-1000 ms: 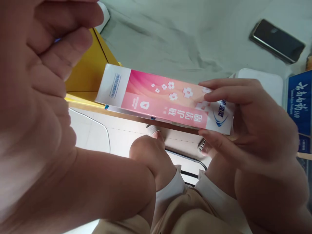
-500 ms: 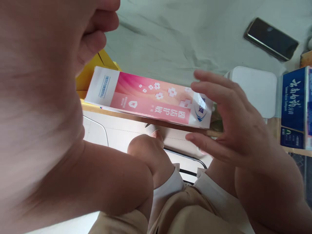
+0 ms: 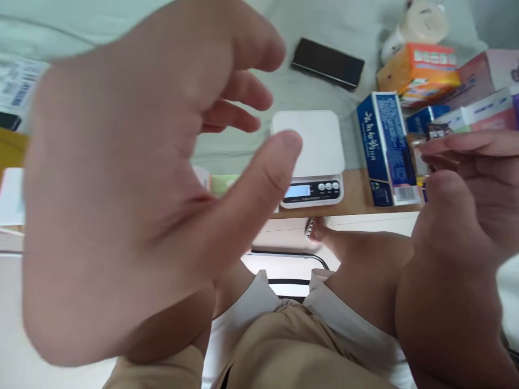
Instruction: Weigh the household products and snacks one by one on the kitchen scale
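Note:
My left hand (image 3: pixel 133 178) is large in the foreground, thumb apart from its curled fingers, with nothing visible in it. Beyond its thumb lies a white kitchen scale (image 3: pixel 310 143) with a lit display. Over at the right, my right hand (image 3: pixel 466 189) reaches among the boxes, its fingers stretched out and the thumb apart. Closest to its fingertips is a small brownish packet (image 3: pixel 417 154); whether they touch it I cannot tell. Just left of that stands a blue toothpaste box (image 3: pixel 385 148). A pale green box (image 3: pixel 223 183) is partly hidden behind my left hand.
A black phone (image 3: pixel 328 63) lies on the pale green cloth behind the scale. An orange box (image 3: pixel 419 75), a white tub (image 3: pixel 425 24) and several other boxes crowd the right side. The wooden edge (image 3: pixel 352 201) runs above my legs. A white box end (image 3: pixel 12 197) shows at far left.
The view has swung right, bringing the whole scale and the right-hand boxes into sight. My right hand has left the pink-and-white box and moved right to the grouped boxes. My left palm now shows.

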A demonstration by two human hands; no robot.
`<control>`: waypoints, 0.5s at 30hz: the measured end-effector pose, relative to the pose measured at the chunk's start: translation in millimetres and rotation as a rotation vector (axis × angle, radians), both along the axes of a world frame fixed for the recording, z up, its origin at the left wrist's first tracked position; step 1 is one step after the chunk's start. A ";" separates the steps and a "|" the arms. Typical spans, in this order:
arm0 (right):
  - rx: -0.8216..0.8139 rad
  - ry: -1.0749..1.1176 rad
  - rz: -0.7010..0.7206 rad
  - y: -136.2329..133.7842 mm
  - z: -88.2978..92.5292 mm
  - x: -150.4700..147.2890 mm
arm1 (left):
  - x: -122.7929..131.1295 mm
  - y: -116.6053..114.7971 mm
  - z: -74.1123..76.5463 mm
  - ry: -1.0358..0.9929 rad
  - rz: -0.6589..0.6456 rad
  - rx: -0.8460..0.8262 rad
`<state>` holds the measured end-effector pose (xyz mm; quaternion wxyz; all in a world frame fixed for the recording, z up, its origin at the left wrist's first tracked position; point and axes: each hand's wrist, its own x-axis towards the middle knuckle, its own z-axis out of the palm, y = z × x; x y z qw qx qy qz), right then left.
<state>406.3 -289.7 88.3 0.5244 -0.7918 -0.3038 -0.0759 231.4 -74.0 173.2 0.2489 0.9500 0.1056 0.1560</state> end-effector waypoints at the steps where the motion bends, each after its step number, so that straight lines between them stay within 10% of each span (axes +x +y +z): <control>1: -0.077 -0.023 -0.044 -9.7 -6.6 9.5 | 11.5 -11.9 0.0 -0.016 -0.070 -0.069; 9: -0.610 -0.058 -0.194 -62.4 -38.1 42.8 | 98.8 -59.3 -17.4 0.077 -0.147 -0.032; 15: -0.848 0.063 -0.121 -66.2 -41.3 29.7 | 114.9 -70.4 -29.3 0.154 -0.165 0.029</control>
